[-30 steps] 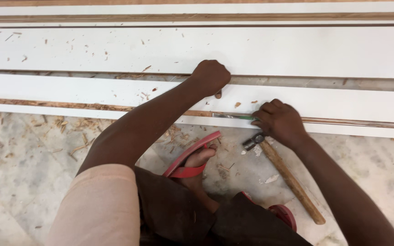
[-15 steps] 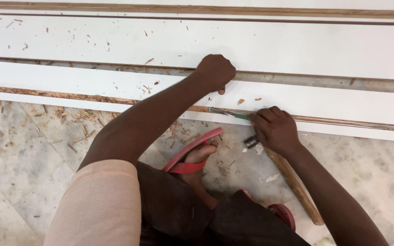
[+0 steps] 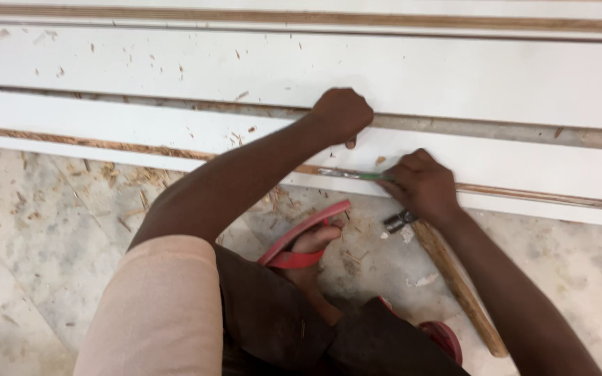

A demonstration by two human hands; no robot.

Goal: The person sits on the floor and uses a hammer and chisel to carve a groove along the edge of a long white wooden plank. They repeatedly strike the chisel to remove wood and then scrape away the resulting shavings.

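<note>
Right hand (image 3: 421,186) grip pinches a green-handled tool (image 3: 357,175), its length running leftward along the white board's edge (image 3: 175,154), below the fisted left hand (image 3: 343,113).

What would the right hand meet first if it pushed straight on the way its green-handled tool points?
Probably the exposed brown edge of the white board. The right hand aims the green-handled tool leftward along that edge, its tip already at the seam. The left hand sits just above this line, likely clear, though depth is unclear.

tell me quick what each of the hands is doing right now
Left hand: closed in a fist, pressing on the white board.
Right hand: closed on a green-handled tool along the board's edge.
</note>
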